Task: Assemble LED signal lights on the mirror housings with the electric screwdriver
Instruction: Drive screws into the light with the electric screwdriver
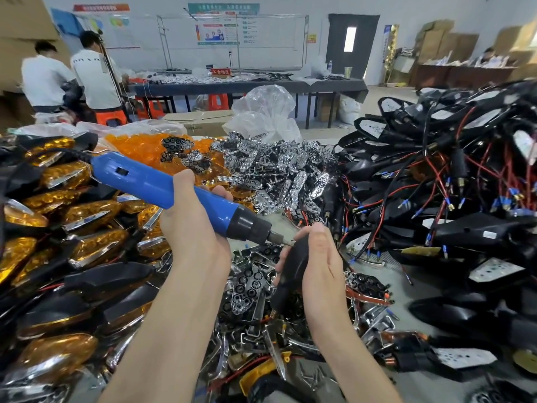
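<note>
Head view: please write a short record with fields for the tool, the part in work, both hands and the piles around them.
tool: blue electric screwdriver, tilted, bit pointing down to the right
part: black mirror housing, bit tip at its upper end
left hand: grips the screwdriver
right hand: holds the housing
left pile: amber-lens lights
middle pile: chrome reflectors
right pile: black housings with red wires

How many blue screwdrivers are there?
1. The blue screwdriver is gripped in the left hand, its tip at the black housing held by the right hand. More may be hidden.
</note>
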A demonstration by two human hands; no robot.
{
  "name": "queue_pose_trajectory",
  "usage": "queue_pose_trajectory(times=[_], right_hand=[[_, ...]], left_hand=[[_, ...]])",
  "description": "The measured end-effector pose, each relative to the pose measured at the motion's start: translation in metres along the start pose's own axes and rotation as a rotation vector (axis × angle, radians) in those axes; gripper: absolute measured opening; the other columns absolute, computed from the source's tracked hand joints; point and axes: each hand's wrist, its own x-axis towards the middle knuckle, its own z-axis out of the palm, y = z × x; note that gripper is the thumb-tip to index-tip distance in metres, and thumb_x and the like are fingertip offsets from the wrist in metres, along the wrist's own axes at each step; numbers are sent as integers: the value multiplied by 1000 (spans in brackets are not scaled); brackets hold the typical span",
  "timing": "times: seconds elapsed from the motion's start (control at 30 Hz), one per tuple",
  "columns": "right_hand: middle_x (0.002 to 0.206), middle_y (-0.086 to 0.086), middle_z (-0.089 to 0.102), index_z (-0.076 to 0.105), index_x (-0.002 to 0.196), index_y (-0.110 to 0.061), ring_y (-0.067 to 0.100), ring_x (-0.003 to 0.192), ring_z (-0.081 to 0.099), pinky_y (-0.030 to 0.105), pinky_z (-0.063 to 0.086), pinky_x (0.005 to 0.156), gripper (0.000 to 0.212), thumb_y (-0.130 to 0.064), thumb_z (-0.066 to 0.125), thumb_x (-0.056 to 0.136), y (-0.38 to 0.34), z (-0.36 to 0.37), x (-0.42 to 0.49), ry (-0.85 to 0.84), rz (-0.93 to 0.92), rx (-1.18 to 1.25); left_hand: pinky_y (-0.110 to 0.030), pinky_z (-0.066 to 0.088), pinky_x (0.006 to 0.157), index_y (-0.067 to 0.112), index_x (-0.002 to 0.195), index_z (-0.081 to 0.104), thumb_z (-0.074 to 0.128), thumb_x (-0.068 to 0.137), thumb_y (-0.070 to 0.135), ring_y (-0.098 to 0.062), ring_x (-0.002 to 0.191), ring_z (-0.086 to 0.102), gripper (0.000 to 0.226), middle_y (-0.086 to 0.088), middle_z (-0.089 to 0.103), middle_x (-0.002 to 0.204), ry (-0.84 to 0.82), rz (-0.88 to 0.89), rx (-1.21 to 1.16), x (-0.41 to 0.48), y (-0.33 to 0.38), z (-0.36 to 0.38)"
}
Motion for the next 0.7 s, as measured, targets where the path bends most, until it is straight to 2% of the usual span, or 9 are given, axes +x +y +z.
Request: queue_pose_trajectory(times=[0.23,0.3,0.37,0.43,0.5,0.57,0.63,0.7], right_hand=[[73,4,64,57,90,-25,19,63,61,32,55,55,37,-57,41,96,0,-2,0,-7,-44,-60],[76,10,61,55,92,-26,21,63,59,40,53,56,36,-59,40,97,-1,0,-2,-26,-123,-156],[79,15,59,54,92,-28,23,63,57,51,52,55,38,-63,38,96,-1,4,-5,-41,-159,-213],[79,15,59,54,91,-31,22,62,57,53,51,55,39,-67,38,96,0,6,-6,-35,-171,-241],[78,15,59,55,91,-32,20,61,57,44,51,52,39,-66,39,96,2,7,-5,-24,-176,-248],[77,13,58,55,92,-30,19,61,57,35,51,50,38,-65,40,97,2,6,-5,-10,-182,-213],[74,11,54,53,92,-33,24,57,52,45,48,46,40,-68,36,99,2,4,-5,5,-252,-297],[70,12,49,50,91,-37,34,56,48,53,42,46,40,-72,32,100,3,4,-7,4,-323,-403]], left_hand=[[-31,58,62,12,112,52,69,91,18,-15,54,63,28,-2,56,73,33,19,7,-7,1,3],[-30,58,62,11,118,52,70,90,15,-14,54,63,33,-5,58,81,93,24,15,-6,0,3],[-29,57,60,12,110,53,69,90,14,-13,51,62,25,-7,58,83,127,-7,-2,-4,1,1],[-28,57,59,13,105,52,68,91,14,-13,48,61,22,-7,58,83,157,-39,-15,-3,1,-2],[-27,57,58,13,107,51,68,90,14,-13,48,61,24,-5,59,80,177,-42,-14,-1,0,-3],[-27,56,56,12,101,53,68,90,13,-13,48,62,19,-2,61,69,185,-13,10,-3,-2,-3],[-27,56,53,14,94,53,68,89,10,-13,47,61,16,2,61,56,192,10,43,-3,-5,-2],[-25,55,53,12,92,52,65,90,7,-13,47,59,15,3,60,55,188,-3,24,-2,-7,-4]])
